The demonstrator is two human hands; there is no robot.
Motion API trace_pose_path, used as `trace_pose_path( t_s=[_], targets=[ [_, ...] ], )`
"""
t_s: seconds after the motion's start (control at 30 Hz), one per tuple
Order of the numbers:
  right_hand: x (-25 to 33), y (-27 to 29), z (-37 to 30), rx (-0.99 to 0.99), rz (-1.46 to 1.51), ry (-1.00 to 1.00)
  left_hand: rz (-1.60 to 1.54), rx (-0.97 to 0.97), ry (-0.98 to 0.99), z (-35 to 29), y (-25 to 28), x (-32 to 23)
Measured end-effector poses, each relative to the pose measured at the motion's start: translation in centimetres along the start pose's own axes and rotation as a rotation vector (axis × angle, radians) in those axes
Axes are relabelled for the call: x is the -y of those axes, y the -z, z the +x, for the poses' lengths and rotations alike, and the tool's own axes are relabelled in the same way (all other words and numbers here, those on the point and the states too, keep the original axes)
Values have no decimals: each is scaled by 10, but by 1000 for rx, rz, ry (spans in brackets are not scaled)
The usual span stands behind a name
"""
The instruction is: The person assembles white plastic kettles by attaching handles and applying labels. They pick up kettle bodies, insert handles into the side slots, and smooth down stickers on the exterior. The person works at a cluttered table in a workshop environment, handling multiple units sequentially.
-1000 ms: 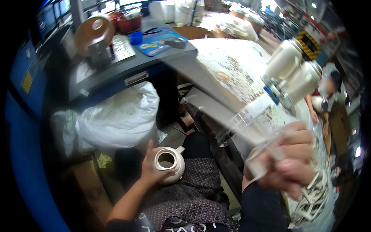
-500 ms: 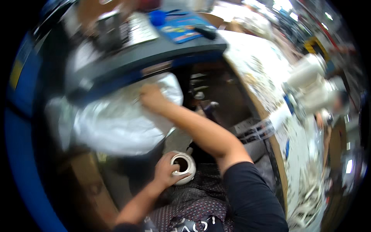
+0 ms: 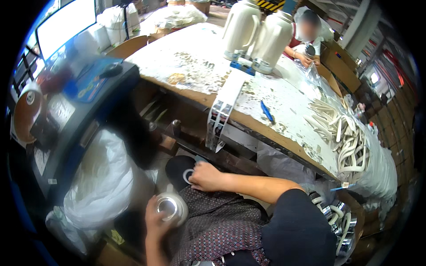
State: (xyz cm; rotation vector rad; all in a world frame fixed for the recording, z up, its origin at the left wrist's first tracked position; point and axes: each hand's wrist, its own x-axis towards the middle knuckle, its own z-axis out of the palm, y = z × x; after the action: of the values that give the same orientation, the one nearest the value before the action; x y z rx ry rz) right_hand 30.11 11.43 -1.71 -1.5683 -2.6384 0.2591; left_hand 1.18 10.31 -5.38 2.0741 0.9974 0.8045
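Low on the left, my left hand [image 3: 156, 221] is wrapped round a cream vacuum flask body [image 3: 181, 205], its round silvery mouth facing up. To its right, above my lap, my right hand [image 3: 207, 177] is closed, fingers pinched on a white ring [image 3: 187, 176]. A small pale bluish piece [image 3: 199, 159] shows at the knuckles; whether it is held too I cannot make out. The ring is apart from the flask. A large white plastic bag [image 3: 104, 170] stands open beyond my left hand.
The worn white table [image 3: 186, 64] carries two cream vacuum jugs [image 3: 271, 44], a label strip [image 3: 228, 95], a blue pen [image 3: 266, 111] and a pile of cream handles [image 3: 348, 142]. Across it, another person holds a flask. Silver-and-cream parts [image 3: 339, 221] sit at my right.
My right hand has come back from the white bag to above my lap, now with a white ring. The view has swung right. The flask's mouth looked dark before and shines silver now.
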Motion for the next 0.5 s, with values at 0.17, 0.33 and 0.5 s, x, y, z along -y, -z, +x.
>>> trace_pose_path(
  t_s=[0.17,0.33,0.5],
  targets=[
    [-7,-20,-52,-233,302,-116,-49,-156,-318,31,27,-66],
    [-22,29,-42,-279,519,-178,-174,-260,-231,51,37,-135],
    [50,156,-49,-599,1013,362,-87,-274,-166,43,26,-168]
  ],
)
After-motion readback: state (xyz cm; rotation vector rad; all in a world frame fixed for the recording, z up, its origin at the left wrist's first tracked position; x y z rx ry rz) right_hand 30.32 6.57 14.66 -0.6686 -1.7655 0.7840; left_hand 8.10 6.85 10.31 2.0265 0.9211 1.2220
